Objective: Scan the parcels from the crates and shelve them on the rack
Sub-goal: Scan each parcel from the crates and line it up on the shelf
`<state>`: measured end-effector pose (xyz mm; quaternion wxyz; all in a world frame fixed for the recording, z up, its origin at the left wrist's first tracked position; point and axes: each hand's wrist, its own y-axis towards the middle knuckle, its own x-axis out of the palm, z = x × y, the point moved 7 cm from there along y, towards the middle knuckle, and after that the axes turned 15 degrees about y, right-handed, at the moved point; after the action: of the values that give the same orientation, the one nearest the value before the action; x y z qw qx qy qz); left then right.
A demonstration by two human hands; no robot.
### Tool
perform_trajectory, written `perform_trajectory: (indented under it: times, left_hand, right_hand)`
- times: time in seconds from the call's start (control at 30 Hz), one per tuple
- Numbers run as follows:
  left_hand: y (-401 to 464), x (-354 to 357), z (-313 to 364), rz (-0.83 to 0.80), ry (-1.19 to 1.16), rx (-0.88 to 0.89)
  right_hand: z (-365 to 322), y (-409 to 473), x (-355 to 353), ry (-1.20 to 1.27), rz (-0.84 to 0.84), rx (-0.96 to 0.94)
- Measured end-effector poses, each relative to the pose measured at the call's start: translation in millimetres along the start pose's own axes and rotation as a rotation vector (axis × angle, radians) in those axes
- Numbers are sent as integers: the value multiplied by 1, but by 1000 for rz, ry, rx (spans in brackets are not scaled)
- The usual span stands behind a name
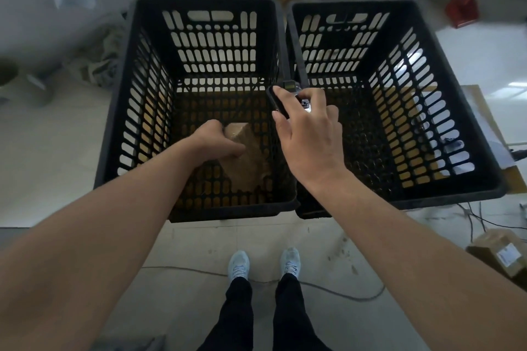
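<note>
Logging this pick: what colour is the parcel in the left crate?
Brown, a plain cardboard parcel gripped by the left hand; head view.

Left crate [199, 6] and right crate [399, 6] — black plastic, matt, walls and floor slotted. Parcel [248, 157] in the left crate — brown paper or card under a glossy tape sheen. Scanner [288, 94] — black plastic, smooth, with small shiny parts. Box [502, 253] on the floor — brown cardboard, matt, white paper label. Floor [57, 165] — pale, smooth, scuffed.
</note>
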<state>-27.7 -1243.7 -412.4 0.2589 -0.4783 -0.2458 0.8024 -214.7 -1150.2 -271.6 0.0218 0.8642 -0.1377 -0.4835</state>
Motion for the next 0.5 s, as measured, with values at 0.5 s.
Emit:
perform_trajectory:
  times: [0.5]
  left_hand:
    - [-90,-67,0,-129,-669,211]
  right_hand:
    - [-54,-2,-39,73,53,-17]
